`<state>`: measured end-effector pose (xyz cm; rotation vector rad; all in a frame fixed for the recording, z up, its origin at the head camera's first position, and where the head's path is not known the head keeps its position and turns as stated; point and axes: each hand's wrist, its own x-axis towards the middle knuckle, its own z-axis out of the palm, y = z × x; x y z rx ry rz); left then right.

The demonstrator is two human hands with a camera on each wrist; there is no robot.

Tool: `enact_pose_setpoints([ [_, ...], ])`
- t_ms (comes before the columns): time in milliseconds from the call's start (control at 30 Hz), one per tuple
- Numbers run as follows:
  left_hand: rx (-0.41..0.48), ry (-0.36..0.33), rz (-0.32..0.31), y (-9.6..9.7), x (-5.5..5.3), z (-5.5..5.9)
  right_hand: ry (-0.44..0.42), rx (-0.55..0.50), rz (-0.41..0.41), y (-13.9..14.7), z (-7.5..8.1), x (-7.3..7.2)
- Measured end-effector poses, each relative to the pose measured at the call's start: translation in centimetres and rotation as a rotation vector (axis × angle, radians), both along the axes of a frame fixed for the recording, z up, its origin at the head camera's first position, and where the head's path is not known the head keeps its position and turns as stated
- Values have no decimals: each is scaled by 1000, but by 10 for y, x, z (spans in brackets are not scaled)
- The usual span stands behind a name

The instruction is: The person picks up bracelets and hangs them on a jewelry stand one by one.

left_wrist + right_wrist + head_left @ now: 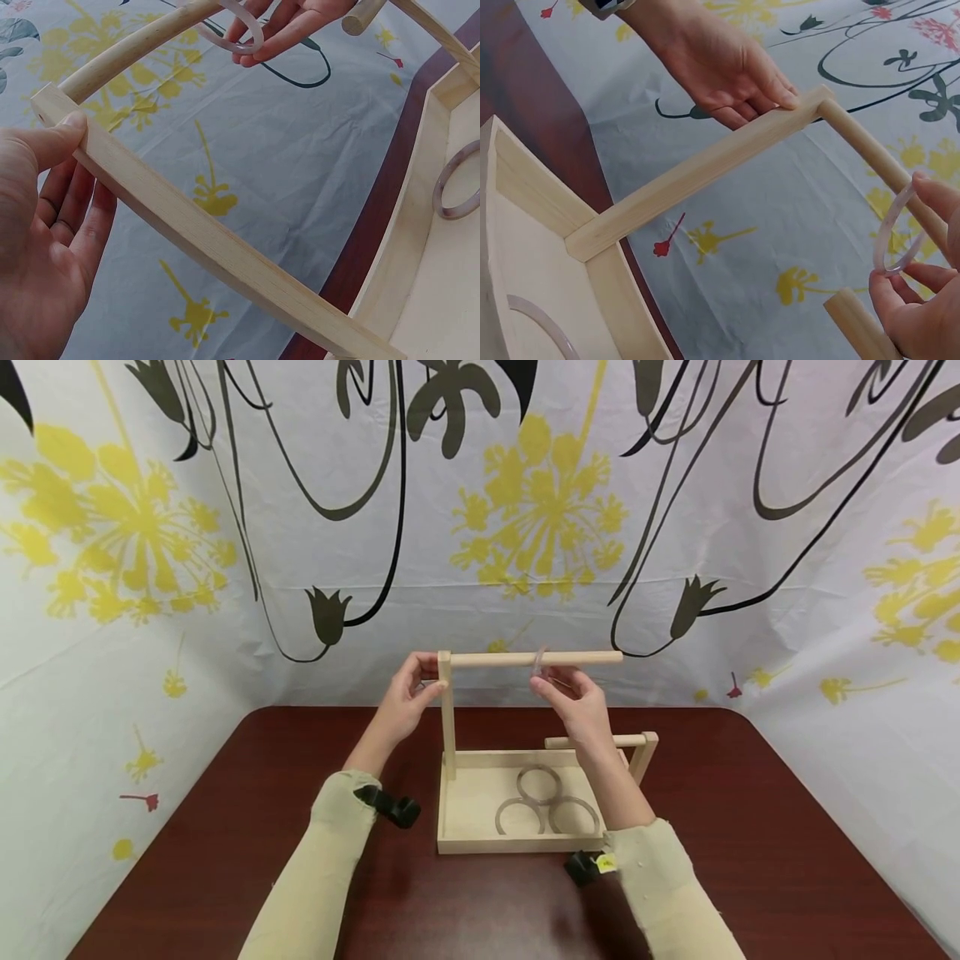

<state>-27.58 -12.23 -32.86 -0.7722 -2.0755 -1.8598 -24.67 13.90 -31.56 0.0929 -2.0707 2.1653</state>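
My left hand [405, 703] grips the top of the upright wooden post [448, 727] of a display stand, thumb on its near face and fingers behind. From that post a round wooden rod [588, 657] runs to the right, its far end free. A pale, translucent bangle [886, 238] hangs around the rod, near its middle. My right hand [581, 703] pinches this bangle between thumb and fingers. Below, the stand's shallow wooden tray [517, 844] holds three brownish-grey bangles [538, 767], lying flat and close together. The right forearm covers part of the tray.
A lower rod [558, 742] on a shorter post [643, 758] stands at the tray's right side, partly behind the right arm. The stand rests on a dark red-brown table [315, 860]. A patterned cloth [420, 543] hangs behind and at both sides.
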Motion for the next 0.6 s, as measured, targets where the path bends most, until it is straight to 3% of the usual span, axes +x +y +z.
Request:
enact_pose_setpoints([
  [333, -18, 15, 2, -1, 0, -2, 50, 88, -21, -1, -1, -1],
  [600, -12, 1, 9, -1, -3, 1, 74, 80, 4, 2, 1, -3],
])
